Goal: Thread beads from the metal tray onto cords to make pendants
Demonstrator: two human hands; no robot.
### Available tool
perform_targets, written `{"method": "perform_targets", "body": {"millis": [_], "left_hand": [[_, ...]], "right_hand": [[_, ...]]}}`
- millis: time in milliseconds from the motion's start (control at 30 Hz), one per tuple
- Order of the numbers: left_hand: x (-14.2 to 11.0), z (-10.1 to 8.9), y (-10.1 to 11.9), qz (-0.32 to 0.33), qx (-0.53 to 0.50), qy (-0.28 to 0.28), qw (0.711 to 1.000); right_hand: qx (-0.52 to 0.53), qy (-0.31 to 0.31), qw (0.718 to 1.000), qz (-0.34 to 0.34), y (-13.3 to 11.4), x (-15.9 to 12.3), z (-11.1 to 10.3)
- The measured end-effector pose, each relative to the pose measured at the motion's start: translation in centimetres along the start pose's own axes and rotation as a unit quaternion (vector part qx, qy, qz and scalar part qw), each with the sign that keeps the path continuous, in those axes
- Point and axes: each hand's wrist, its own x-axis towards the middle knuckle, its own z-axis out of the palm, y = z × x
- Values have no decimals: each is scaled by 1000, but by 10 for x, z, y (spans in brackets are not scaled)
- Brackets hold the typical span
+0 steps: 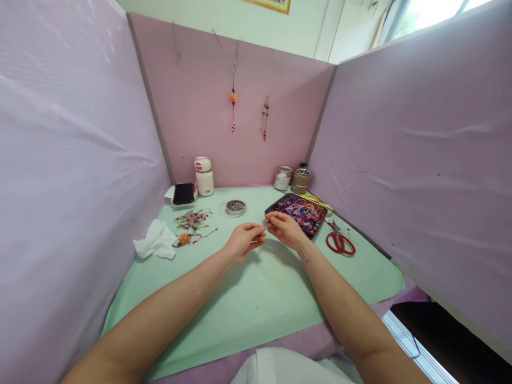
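Over the middle of the green mat (256, 298), my left hand (247, 240) and my right hand (285, 229) face each other with fingertips almost meeting. Both are pinched closed; whatever lies between the fingers is too small to make out. Just behind my right hand is a dark tray (298, 210) heaped with purple, red and orange beads and pale thread. Red-handled scissors (340, 242) lie to the right of it. A round clear dish (236, 208) of small dark beads stands beyond my left hand.
At left are a crumpled tissue (156, 240), beaded strings (192, 219) and an orange bead ornament (184, 238). A white bottle (205, 178), a dark-filled box (184, 194) and two jars (283, 178) stand along the back. A beaded pendant (233, 98) and a bead string (264, 118) hang on the pink partition.
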Motion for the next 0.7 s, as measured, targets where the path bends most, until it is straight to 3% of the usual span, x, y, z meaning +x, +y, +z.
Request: {"method": "perform_targets", "body": {"millis": [700], "left_hand": [[2,-1,-3,-8,11,7,1000]], "right_hand": [[-21,0,1000,2,1,-1,1]]}}
